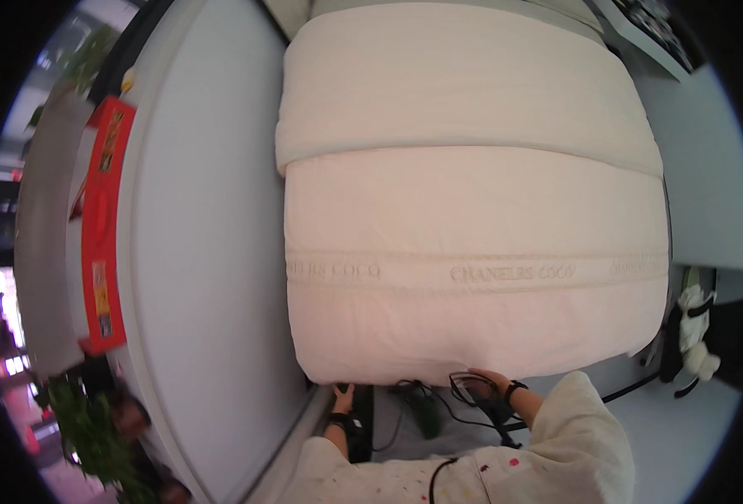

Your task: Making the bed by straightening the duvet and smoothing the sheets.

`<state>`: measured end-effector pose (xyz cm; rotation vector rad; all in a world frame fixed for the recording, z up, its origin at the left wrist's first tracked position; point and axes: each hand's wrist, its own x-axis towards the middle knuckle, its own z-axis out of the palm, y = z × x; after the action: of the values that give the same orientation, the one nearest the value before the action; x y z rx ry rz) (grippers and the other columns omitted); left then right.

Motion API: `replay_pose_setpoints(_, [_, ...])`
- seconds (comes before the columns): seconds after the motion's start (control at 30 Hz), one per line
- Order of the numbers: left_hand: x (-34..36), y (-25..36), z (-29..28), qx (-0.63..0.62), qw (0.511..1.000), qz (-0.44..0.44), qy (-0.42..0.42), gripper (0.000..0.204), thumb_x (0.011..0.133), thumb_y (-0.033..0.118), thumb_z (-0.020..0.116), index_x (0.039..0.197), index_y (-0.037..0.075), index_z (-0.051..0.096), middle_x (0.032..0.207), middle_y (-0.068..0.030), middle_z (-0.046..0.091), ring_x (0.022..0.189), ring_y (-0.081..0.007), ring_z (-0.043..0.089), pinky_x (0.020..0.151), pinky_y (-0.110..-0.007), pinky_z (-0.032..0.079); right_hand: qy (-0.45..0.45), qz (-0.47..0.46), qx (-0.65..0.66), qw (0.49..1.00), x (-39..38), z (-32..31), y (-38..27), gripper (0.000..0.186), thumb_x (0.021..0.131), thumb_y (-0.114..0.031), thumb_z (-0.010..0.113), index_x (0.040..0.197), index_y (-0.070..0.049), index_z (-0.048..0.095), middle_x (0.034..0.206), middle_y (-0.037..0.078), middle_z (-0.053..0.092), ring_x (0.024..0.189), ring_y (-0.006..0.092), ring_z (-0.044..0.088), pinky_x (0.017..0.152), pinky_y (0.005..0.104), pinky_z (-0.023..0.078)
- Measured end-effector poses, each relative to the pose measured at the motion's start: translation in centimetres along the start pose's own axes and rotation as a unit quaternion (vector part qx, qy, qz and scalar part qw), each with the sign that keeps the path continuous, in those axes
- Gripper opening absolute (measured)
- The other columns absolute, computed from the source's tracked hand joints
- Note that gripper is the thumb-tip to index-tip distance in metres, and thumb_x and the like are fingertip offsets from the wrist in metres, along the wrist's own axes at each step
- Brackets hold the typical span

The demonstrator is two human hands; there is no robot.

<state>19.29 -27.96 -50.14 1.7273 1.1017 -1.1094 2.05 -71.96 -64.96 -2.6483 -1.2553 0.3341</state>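
Observation:
My left hand [344, 400] is at the foot of the bed by the left wall, thumb and fingers apart, next to a long black object [360, 424] on the floor. Between its fingers I see nothing held. Farther right, my right hand [495, 383] is at the lower edge of the pale pink duvet [472, 328], its fingers curled around loops of black cable [462, 401]; part of the grip is in shadow. More cable and a dark green bottle-like object [425, 417] lie between my hands. Each wrist wears a black band.
A low white partition [195, 252] runs along the left, with a red box [107, 227] on its outer side and green plants [86, 437] below it. To the right are a white desk [703, 160] and a dark chair [729, 336] with a white plush toy [696, 332].

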Motion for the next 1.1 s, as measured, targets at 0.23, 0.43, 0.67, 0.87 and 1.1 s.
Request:
replay_pose_setpoints(0.23, [-2.0, -10.0, -7.5, -0.477, 0.873, -0.03, -0.097, 0.044, 0.089, 0.039, 0.042, 0.121, 0.009, 0.044, 0.115, -0.0105, 0.056, 0.102, -0.0238, 0.055, 0.086, -0.041, 0.045, -0.131, 0.267, 0.229, 0.927, 4.1, -10.3, 1.1, 0.015, 0.077, -0.022, 0.053, 0.076, -0.01, 0.062, 0.071, 0.01, 0.063, 0.071, 0.0278, 0.06, 0.076, 0.0433, 0.043])
replay_pose_setpoints(0.43, [-0.5, 1.0, -7.7, -0.539, 0.83, 0.037, -0.137, 0.036, 0.089, 0.032, 0.041, 0.116, 0.009, 0.048, 0.118, -0.0082, 0.055, 0.104, -0.0213, 0.053, 0.086, -0.038, 0.043, -0.11, 0.42, 0.228, 0.872, 4.8, -14.6, 4.9, 0.033, 0.077, -0.037, 0.053, 0.065, -0.007, 0.062, 0.066, 0.018, 0.06, 0.066, 0.0385, 0.059, 0.061, 0.0447, 0.048])
replay_pose_setpoints(0.67, [3.1, 8.5, -15.5, -0.488, 0.839, 0.071, -0.229, 0.034, 0.087, 0.032, 0.044, 0.112, 0.009, 0.05, 0.11, -0.0088, 0.059, 0.1, -0.0216, 0.055, 0.08, -0.036, 0.044, -0.04, 0.475, 0.245, 0.844, 15.4, -18.1, -0.1, 0.018, 0.079, -0.02, 0.053, 0.078, -0.004, 0.061, 0.076, 0.021, 0.062, 0.071, 0.0389, 0.06, 0.062, 0.0428, 0.048])
replay_pose_setpoints(0.87, [1.2, 15.8, -17.0, -0.389, 0.902, 0.092, -0.163, 0.031, 0.085, 0.025, 0.05, 0.11, 0.008, 0.049, 0.1, -0.0086, 0.06, 0.09, -0.0208, 0.057, 0.076, -0.034, 0.043, 0.044, 0.536, 0.364, 0.76, 22.4, -19.7, -10.9, 0.028, 0.082, -0.026, 0.049, 0.09, -0.002, 0.063, 0.074, 0.015, 0.065, 0.073, 0.0299, 0.064, 0.066, 0.0374, 0.049])
replay_pose_setpoints(1.1, [1.3, 16.3, -12.1, -0.169, 0.957, 0.139, -0.191, 0.028, 0.085, 0.025, 0.048, 0.107, 0.009, 0.051, 0.094, -0.0088, 0.061, 0.081, -0.0207, 0.059, 0.068, -0.032, 0.043, 0.012, 0.607, 0.357, 0.71, 21.6, -16.0, -19.7, 0.035, 0.083, -0.032, 0.045, 0.088, -0.003, 0.064, 0.084, 0.019, 0.064, 0.081, 0.0366, 0.061, 0.074, 0.0453, 0.046])
